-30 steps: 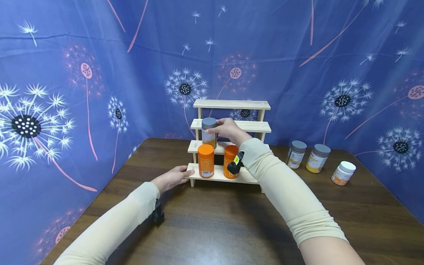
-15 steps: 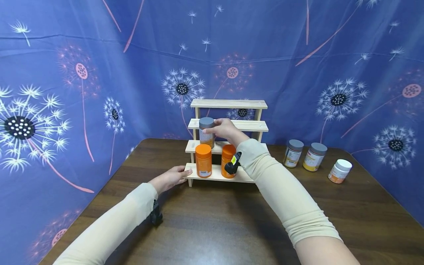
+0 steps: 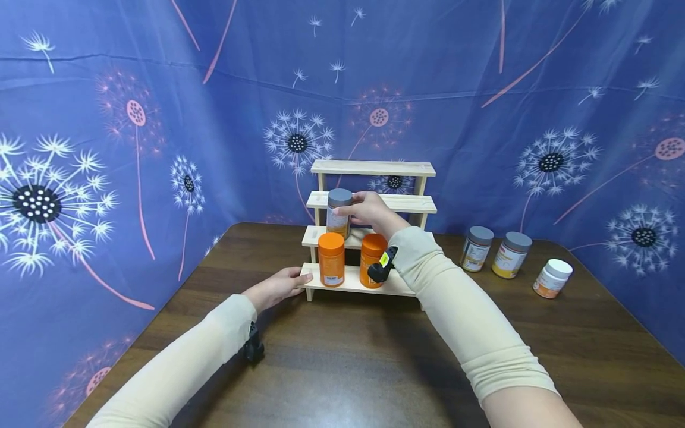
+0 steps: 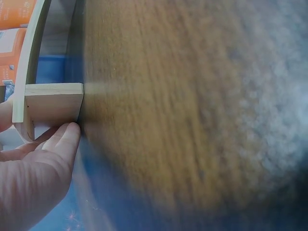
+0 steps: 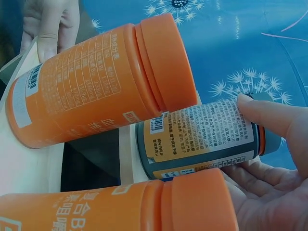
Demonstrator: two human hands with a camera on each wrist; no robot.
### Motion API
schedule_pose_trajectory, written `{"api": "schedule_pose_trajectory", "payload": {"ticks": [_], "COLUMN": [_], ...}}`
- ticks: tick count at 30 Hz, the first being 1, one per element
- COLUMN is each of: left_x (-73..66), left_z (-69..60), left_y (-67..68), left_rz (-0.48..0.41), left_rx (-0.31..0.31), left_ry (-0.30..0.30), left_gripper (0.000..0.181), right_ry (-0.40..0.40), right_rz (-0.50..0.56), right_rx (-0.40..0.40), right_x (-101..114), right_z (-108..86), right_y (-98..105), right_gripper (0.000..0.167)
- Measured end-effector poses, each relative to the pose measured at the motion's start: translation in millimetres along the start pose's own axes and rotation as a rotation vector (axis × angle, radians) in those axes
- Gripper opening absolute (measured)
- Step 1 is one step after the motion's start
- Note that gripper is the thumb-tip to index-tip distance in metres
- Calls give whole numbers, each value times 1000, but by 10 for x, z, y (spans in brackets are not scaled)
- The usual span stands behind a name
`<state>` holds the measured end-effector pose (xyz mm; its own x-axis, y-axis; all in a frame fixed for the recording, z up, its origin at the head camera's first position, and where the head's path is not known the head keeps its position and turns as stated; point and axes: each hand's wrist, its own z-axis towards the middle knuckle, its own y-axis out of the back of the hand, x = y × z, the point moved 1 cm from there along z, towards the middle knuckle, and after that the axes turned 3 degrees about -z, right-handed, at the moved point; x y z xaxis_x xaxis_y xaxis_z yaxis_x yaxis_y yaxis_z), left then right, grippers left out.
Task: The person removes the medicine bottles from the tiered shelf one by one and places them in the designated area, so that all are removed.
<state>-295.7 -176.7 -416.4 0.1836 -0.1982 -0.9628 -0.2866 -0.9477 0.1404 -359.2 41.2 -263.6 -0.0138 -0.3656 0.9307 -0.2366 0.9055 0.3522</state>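
Though another second has ticked by, almost nothing has been shifted: nearest, above the table (image 3: 299,368), the lowest step (image 3: 350,278) of the rack (image 3: 420,185) is clasped at its left end by the left hand (image 3: 275,289), thumb over the top, fingers against the leg (image 4: 54,101). On that step two orange jars (image 3: 332,260) are stood apart, untouched. Off to the right, the white tub (image 3: 553,278) is left on the table. Deeper in, at the left of the second step (image 3: 310,236), the grey jar (image 3: 338,223) is gripped upright by the right hand (image 3: 370,211), thumb across its front. Its base is partly hidden, so full contact cannot be confirmed, but from that stillness the placing can be judged nearly settled, with only the release not yet made. Farther back, a grey-lidded pair (image 3: 511,257) is seen on the table, and behind everything the blue curtain (image 3: 214,148) is hung.
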Motion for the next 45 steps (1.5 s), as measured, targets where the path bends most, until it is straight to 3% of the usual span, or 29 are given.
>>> {"api": "schedule_pose_trajectory", "payload": {"ticks": [7,17,45], "left_x": [26,1,7], "left_z": [-5,-15,-5], "left_y": [-18,-1,15], "left_rz": [20,24,23], "left_rx": [-7,-9,0], "left_ry": [16,9,0], "left_gripper": [51,53,54], "right_ry": [-21,2,29], "right_rz": [49,23,76], "right_rx": [-39,-104,-132], "right_x": [-66,-84,-249], "right_z": [-12,-86,-129], "right_y": [51,163,443], "right_gripper": [81,74,80]}}
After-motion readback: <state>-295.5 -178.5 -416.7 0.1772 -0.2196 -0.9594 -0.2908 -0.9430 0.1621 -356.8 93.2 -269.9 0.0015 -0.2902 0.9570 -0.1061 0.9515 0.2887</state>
